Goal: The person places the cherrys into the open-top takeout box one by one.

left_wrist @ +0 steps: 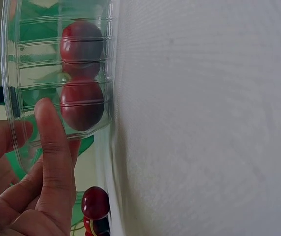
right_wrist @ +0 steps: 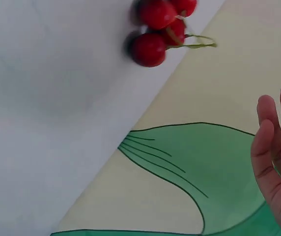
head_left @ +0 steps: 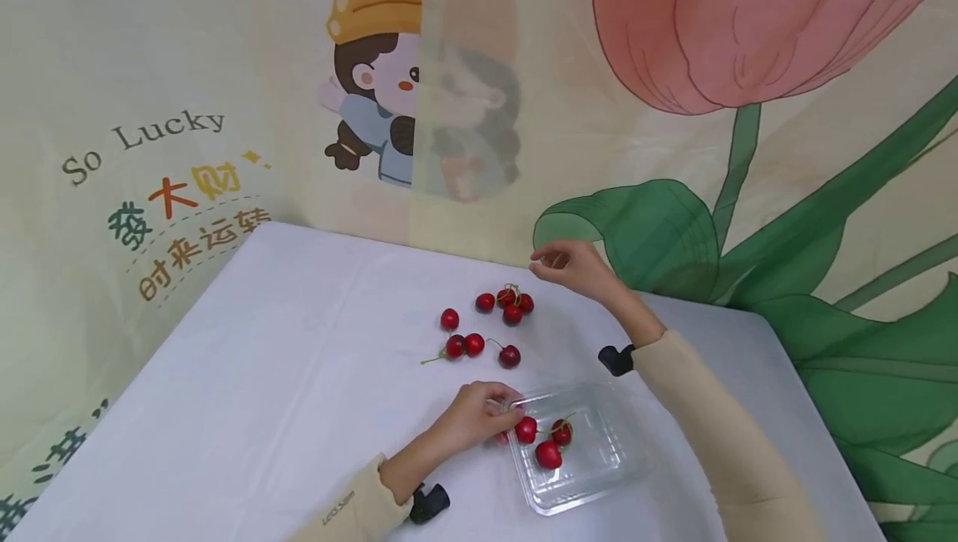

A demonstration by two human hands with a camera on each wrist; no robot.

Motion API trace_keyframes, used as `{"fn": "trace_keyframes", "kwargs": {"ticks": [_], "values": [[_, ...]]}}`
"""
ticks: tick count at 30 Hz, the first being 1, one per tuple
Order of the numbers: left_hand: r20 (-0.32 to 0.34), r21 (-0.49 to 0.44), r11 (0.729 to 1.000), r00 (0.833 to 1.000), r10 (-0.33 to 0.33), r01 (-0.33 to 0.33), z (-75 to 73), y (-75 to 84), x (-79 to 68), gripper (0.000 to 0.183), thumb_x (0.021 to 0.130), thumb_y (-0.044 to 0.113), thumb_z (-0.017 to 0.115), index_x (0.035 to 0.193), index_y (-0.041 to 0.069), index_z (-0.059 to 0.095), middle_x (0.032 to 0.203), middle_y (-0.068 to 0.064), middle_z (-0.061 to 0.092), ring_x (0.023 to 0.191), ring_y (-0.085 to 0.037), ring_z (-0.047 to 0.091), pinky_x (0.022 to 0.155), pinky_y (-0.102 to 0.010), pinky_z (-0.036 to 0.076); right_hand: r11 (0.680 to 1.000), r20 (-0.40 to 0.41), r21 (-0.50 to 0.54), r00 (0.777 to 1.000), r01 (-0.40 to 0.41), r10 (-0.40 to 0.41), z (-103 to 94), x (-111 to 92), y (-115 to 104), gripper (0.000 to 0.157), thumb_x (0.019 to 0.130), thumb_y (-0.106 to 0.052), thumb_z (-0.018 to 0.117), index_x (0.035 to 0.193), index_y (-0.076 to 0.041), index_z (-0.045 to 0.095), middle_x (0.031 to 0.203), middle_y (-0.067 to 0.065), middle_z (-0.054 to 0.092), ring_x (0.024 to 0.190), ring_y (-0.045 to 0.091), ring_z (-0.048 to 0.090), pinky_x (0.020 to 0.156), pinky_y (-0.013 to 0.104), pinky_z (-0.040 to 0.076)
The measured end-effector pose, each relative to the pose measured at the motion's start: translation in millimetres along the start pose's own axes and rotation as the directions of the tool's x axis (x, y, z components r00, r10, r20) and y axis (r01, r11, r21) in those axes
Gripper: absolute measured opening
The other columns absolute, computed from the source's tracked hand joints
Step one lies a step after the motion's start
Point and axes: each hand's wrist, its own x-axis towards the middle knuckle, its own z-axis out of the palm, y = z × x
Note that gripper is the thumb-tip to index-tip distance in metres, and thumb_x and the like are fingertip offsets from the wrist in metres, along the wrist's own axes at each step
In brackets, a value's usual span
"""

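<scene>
My left hand (head_left: pixel 479 416) grips the left edge of a clear plastic container (head_left: pixel 599 488). Three red cherries (head_left: pixel 549 455) lie inside it, one with a curved green stem; in the left wrist view, cherries (left_wrist: pixel 82 105) show through its ribbed wall. My right hand (head_left: pixel 572 268) hangs in the air over the table's back edge with its fingers loosely bent; nothing shows in it. Just left of it sits a cluster of cherries (head_left: pixel 512 314) with stems, also seen in the right wrist view as shiny red cherries (right_wrist: pixel 149 50). The right thumb is hidden in that view.
More loose cherries (head_left: pixel 474 345) lie between the cluster and the container, some with stems. A white cloth covers the table (head_left: pixel 299 409). Behind its back edge hangs a printed curtain (head_left: pixel 479 226) with a tulip and a cartoon figure.
</scene>
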Motion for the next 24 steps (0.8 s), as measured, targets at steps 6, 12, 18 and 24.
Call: {"fn": "trace_keyframes", "kwargs": {"ticks": [6, 12, 18, 24], "values": [[-0.005, 0.004, 1.0, 1.0, 0.003, -0.003, -1.7, 2.1, -2.5, 0.029, 0.091, 0.012, 0.067, 0.113, -0.006, 0.065, 0.081, -0.002, 0.068, 0.058, -0.02, 0.066, 0.052, -0.016, 0.045, 0.996, 0.142, -0.05, 0.987, -0.073, 0.079, 16.6, 20.6, 6.9, 0.029, 0.087, -0.016, 0.074, 0.109, 0.002, 0.068, 0.087, 0.011, 0.064, 0.082, 0.026, 0.058, 0.066, 0.028, 0.05], [0.005, -0.008, 1.0, 1.0, -0.023, 0.023, 1.3, 3.7, -2.9, 0.027, 0.091, 0.012, 0.066, 0.112, -0.005, 0.066, 0.079, -0.003, 0.069, 0.059, -0.022, 0.065, 0.052, -0.017, 0.044, 0.978, 0.294, -0.135, 0.936, -0.158, 0.191, 29.8, 25.7, 15.4, 0.045, 0.085, -0.022, 0.077, 0.12, 0.003, 0.063, 0.088, 0.01, 0.063, 0.086, 0.024, 0.056, 0.067, 0.028, 0.045], [-0.005, 0.019, 0.999, 0.999, -0.032, 0.032, 0.2, 3.1, -3.0, 0.026, 0.091, 0.013, 0.066, 0.111, -0.004, 0.067, 0.078, 0.0, 0.068, 0.058, -0.019, 0.065, 0.052, -0.017, 0.044, 0.975, 0.281, -0.094, 0.934, -0.203, 0.222, 44.6, 31.3, 24.7, 0.036, 0.087, -0.024, 0.074, 0.111, 0.001, 0.068, 0.085, 0.01, 0.063, 0.076, 0.024, 0.058, 0.063, 0.027, 0.046], [-0.004, 0.003, 0.999, 0.999, -0.039, 0.039, -0.6, 3.1, -2.8, 0.025, 0.09, 0.012, 0.067, 0.11, -0.004, 0.067, 0.077, 0.0, 0.068, 0.057, -0.016, 0.064, 0.052, -0.017, 0.045, 0.979, 0.255, -0.051, 0.945, -0.199, 0.205, 54.5, 32.9, 31.8, 0.027, 0.089, -0.021, 0.072, 0.105, 0.0, 0.071, 0.091, 0.011, 0.066, 0.081, 0.023, 0.058, 0.063, 0.026, 0.049]]}}
